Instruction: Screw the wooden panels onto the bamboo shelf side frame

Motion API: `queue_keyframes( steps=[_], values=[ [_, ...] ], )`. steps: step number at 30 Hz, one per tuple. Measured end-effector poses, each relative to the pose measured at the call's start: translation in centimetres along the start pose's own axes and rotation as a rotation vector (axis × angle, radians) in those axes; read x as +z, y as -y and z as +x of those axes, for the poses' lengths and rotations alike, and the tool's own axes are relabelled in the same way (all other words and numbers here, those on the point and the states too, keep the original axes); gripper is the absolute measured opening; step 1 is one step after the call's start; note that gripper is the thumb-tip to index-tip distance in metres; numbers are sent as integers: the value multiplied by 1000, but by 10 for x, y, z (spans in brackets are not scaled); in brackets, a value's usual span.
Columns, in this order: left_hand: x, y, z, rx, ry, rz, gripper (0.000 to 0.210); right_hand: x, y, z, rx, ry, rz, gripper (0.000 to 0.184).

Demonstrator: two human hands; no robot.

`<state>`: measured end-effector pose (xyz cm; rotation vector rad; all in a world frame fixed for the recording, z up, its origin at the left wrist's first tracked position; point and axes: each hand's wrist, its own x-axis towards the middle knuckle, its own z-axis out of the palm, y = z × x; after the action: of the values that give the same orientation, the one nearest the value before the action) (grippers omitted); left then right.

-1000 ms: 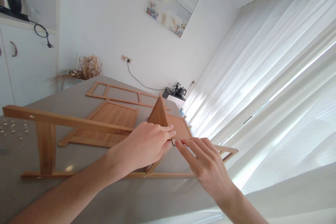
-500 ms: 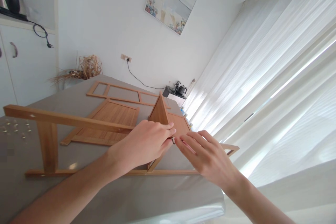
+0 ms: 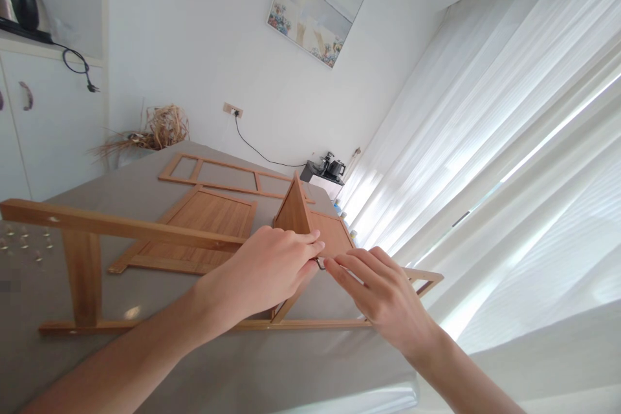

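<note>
A bent metal key (image 3: 320, 264) at the top rail of a wooden frame (image 3: 145, 230)

The wooden frame stands on its long edge on a grey table (image 3: 204, 369), near side towards me. My left hand (image 3: 264, 265) is closed over the frame's top rail, about midway along. My right hand (image 3: 376, 284), just right of that grip, pinches the key's bent end between thumb and fingertips. The key's other end disappears under my left fingers, so I cannot tell whether it is seated in a screw.

An upright panel (image 3: 294, 210) rises behind the frame, close to my left fingers. Beyond the frame, a second panel (image 3: 198, 226) and an open lattice (image 3: 228, 176) lie flat. Small fasteners (image 3: 24, 240) are scattered by the frame's left end.

To turn the key well, I would judge it best to push it fully home and keep it square to the rail. Short, even strokes should spare the screw head, while my left hand braces the frame against the panel so the joint cannot twist.
</note>
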<state>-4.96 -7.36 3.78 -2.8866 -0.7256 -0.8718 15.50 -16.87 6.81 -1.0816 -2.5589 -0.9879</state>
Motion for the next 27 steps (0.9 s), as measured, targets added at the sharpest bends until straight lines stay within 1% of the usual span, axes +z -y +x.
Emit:
queue_keyframes(
  steps=[4, 7, 9, 12, 14, 16, 19, 21, 23, 25, 27],
  values=[
    [2, 1, 0, 10, -1, 6, 27, 0, 3, 1, -4, -18, -18, 18],
    [3, 1, 0, 16, 3, 22, 27, 8, 7, -5, 58, -38, 4, 20],
    [4, 1, 0, 15, 13, 31, 29, 16, 13, -10, 159, -47, 68, 21],
    [3, 1, 1, 8, 45, 30, 30, 31, 29, -13, 385, -100, 258, 15],
    [2, 0, 2, 4, 68, 25, 31, 41, 43, -11, 590, -154, 425, 12],
    [0, 0, 2, 3, 85, 18, 33, 51, 57, -6, 802, -194, 640, 14],
    [-3, -1, 2, 4, 93, -2, 36, 65, 74, 1, 999, -275, 948, 20],
    [-4, -1, 2, 8, 97, -15, 36, 72, 81, 4, 1063, -338, 1082, 23],
    [-5, -1, 2, 13, 105, -21, 35, 75, 84, 5, 1088, -390, 1153, 24],
    [-6, -2, 2, 13, 111, -25, 34, 75, 85, 5, 1104, -409, 1190, 26],
    [-6, -2, 3, 7, 112, -23, 34, 72, 84, 5, 1132, -400, 1234, 28]
  ],
)
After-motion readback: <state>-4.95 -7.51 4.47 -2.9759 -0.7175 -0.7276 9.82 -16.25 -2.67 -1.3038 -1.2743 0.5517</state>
